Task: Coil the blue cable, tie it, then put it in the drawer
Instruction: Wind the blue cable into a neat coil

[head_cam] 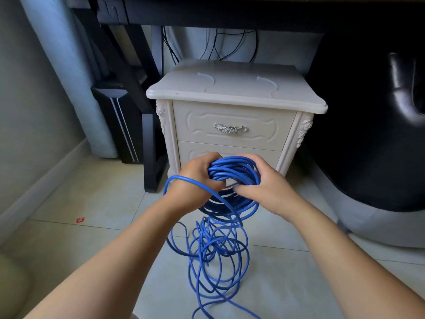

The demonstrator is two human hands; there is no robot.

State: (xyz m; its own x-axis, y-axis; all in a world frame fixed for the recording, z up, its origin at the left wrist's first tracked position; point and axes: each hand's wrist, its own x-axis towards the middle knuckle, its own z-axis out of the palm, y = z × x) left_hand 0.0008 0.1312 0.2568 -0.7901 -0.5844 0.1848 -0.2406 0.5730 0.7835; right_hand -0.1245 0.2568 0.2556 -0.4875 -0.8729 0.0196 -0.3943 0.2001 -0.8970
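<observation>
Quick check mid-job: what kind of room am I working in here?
Probably a bedroom or study corner: a white two-drawer nightstand on tiled floor, a dark desk with cables hanging beneath, and what looks like a black computer tower.

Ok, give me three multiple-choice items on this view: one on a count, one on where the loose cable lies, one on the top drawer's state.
1. Drawer fronts on the white nightstand: A) one; B) two; C) four.
2. The blue cable has uncoiled loops lying: A) on the nightstand top; B) on the tiled floor; C) in a drawer.
3. The top drawer is: A) closed; B) half open; C) removed.
Key: 1 B, two stacked fronts show; 2 B, loops spread on tiles below the left hand and right hand; 3 A, its front sits flush.
</observation>
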